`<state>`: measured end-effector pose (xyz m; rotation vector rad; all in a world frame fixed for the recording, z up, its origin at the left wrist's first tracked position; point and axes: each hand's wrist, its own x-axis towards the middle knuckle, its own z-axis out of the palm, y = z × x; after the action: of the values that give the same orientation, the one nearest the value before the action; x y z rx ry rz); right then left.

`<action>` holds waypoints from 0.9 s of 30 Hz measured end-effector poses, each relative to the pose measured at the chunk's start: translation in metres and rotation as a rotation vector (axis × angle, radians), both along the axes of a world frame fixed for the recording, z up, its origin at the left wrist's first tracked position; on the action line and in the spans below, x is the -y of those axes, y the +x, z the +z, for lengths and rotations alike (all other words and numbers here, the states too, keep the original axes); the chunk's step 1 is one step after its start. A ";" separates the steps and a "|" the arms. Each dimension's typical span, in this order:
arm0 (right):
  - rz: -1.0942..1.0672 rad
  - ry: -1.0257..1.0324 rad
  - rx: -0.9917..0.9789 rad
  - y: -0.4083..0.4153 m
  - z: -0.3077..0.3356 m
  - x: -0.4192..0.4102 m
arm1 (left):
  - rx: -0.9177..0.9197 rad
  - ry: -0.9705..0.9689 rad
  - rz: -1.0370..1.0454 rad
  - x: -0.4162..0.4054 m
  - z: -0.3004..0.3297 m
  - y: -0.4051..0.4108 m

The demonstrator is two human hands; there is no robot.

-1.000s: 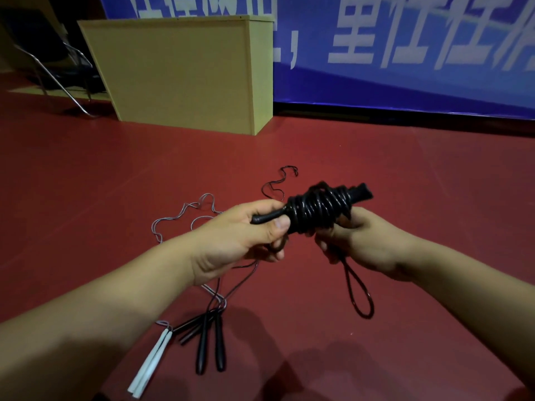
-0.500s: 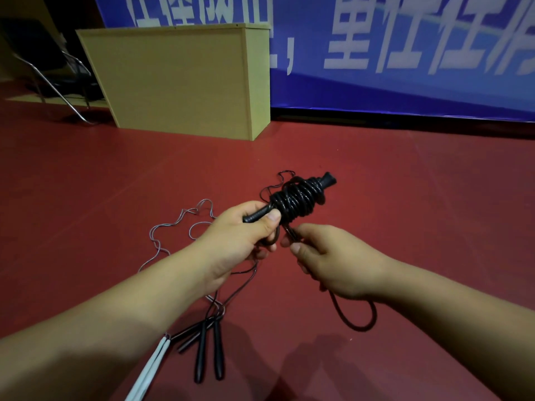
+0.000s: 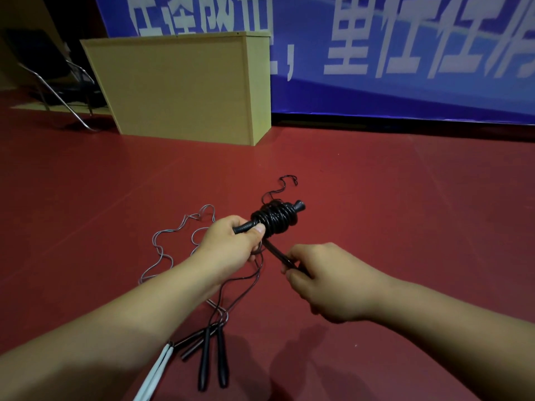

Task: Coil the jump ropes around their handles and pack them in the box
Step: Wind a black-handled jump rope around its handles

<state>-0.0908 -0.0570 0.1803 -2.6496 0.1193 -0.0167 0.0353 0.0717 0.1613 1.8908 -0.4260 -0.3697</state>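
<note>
Since half a second earlier, the right hand [image 3: 333, 282] had drawn back toward the body and pulled the loose end of the black rope [image 3: 279, 254] taut, so the slack loop that had hung below it was out of sight.

Nearest the camera, on the red floor [image 3: 405, 198], lay the white handles [image 3: 156, 371] of one rope, side by side, and just beside them the black handles [image 3: 212, 360] of two more, their ends pointing toward the person. Thin black cords ran up from these handles under the left forearm, and a grey cord [image 3: 162, 247] wandered in loose curves to the left of the hands.

Above them, the right hand was curled round the rope's end, which ran tight from its fingers up to the bundle. The left hand [image 3: 231, 241] gripped the near end of the paired black handles, thumb on top. The coiled rope [image 3: 275, 218] was wound thickly round the far part of those handles, held in the air, with one handle tip [image 3: 299, 205] poking out beyond the coils. A thin black cord [image 3: 286, 183] squiggled on the floor just past it.

Farther off stood the box [image 3: 179, 88], a tall pale wooden one, well apart from the hands. To its left was a chair [image 3: 52, 91] with metal legs, and behind stretched a blue banner [image 3: 405, 53] with large white characters.
</note>
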 end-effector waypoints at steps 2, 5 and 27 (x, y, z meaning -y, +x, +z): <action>0.008 -0.045 0.003 0.001 -0.001 -0.001 | 0.033 0.041 0.014 -0.002 -0.003 0.003; 0.014 -0.072 -0.006 0.001 0.001 -0.002 | 0.093 0.101 0.024 -0.005 -0.006 0.007; -0.166 0.291 -0.130 -0.001 0.016 0.003 | 0.455 0.533 -0.115 -0.017 -0.011 0.017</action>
<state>-0.0921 -0.0604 0.1963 -2.3429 0.3571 0.1099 0.0523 0.0884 0.1501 2.4871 -0.8018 -0.1264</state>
